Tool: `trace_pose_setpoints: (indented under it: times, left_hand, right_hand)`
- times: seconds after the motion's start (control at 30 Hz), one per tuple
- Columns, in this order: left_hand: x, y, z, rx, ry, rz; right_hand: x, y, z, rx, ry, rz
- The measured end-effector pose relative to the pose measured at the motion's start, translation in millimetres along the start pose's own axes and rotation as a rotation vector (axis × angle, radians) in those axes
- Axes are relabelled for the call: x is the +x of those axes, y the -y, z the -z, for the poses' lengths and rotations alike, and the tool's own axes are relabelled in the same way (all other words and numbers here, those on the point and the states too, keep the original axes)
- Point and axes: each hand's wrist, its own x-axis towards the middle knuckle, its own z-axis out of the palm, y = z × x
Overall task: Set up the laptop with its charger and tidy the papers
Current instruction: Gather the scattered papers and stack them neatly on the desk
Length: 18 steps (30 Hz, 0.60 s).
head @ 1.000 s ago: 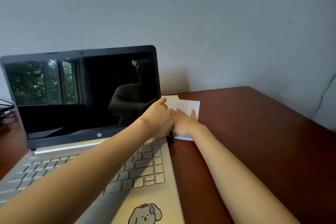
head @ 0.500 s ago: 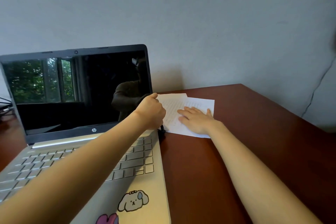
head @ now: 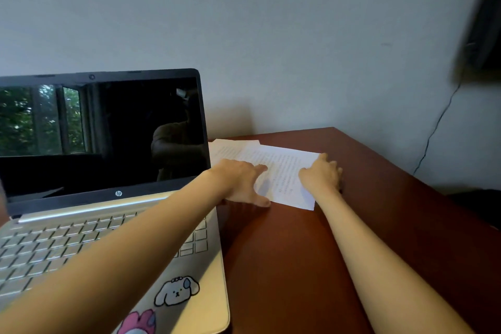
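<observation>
An open silver laptop with a dark screen and cartoon stickers stands at the left of the brown desk. Just right of its screen lie white printed papers, one sheet skewed over another. My left hand rests flat on the papers' left side, fingers spread. My right hand lies on the top sheet's right edge, fingers reaching toward its far corner. The charger plug is hidden behind my left hand.
A grey wall stands close behind the desk. A thin dark cable hangs down the wall at right, below a blurred dark object. Something dark sits past the desk's right edge.
My left hand left the laptop's right side and moved onto the papers, opening flat. My right hand slid right to the top sheet's edge. The view shifted right.
</observation>
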Motion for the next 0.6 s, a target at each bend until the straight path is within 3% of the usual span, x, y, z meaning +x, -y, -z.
trace_pose_setpoints:
  times: [0.13, 0.27, 0.33, 0.47, 0.6]
  left_hand:
    - [3.3, 1.4, -1.5, 0.057, -0.074, -0.078]
    - [2.5, 5.0, -9.1, 0.033, -0.040, -0.037]
    - [3.9, 8.7, -11.4, 0.018, -0.036, 0.014]
    - [13.4, 16.8, -16.0, 0.089, -0.050, 0.096]
    - [19.8, 17.0, -19.0, 0.118, -0.043, 0.130]
  right_hand:
    - [10.4, 16.6, 12.4, 0.508, 0.127, -0.180]
    - [7.3, 19.6, 15.2, 0.938, 0.419, -0.289]
    - [2.6, 22.0, 13.2, 0.963, 0.500, -0.266]
    - [3.8, 35.6, 7.5, 0.682, 0.398, -0.164]
    - [-1.8, 46.8, 4.9, 0.761, 0.551, -0.194]
